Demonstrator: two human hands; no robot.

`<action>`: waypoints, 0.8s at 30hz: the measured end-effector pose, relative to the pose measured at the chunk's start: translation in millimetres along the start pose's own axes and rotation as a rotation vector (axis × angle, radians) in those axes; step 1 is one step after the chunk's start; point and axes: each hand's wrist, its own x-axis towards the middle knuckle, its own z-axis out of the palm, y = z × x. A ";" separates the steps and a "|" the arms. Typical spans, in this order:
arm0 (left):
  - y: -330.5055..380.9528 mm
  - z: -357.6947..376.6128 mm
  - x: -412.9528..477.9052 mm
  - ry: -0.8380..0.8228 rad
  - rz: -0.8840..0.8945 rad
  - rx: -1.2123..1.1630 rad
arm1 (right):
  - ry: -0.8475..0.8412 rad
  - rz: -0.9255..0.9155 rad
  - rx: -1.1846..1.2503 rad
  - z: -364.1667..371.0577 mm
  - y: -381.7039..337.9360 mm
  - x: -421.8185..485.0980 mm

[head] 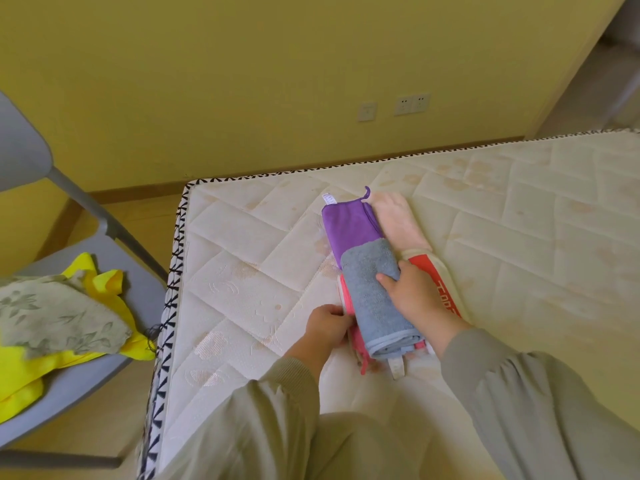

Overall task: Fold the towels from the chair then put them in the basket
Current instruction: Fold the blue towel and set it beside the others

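Head view puts the work right below me: a row of folded towels lies on the mattress (242,271), overlapping one another. A purple towel (348,226) and a pale pink towel (398,220) lie at the far end. A grey-blue towel (375,306) lies over a red-and-white towel (440,282) and a pink towel (348,299) nearer to me.

My left hand (327,325) is curled at the left edge of the stack, fingers closed on the pink towel's side. My right hand (420,299) lies on top, thumb and forefinger pinching the right edge of the grey-blue towel.

I judge these as light, soft and limp, with nothing stiff to hold a shape. The terry should grip itself a little, but loose folds will spill open if I lift by one corner or one layer. The better hold, I think, is from both long sides at once, fingers slid under the bottom layer and thumbs pressing down on top, so the bundle travels as a block. The dangling tab at the near end is no place to pull.

On the chair (86,375) to the left, a floral towel (52,317) lies crumpled over a yellow towel (20,372), both unfolded. I cannot see the basket.
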 end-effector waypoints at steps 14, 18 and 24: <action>-12.5 -8.0 9.0 0.001 0.006 -0.049 | -0.048 -0.394 -0.418 21.9 20.9 -3.8; -11.6 -7.3 9.7 0.001 0.027 -0.014 | 0.009 -0.409 -0.438 29.5 22.7 -3.8; -13.3 -8.8 -1.2 -0.020 0.037 -0.025 | -0.007 -0.357 -0.476 26.0 17.1 -4.4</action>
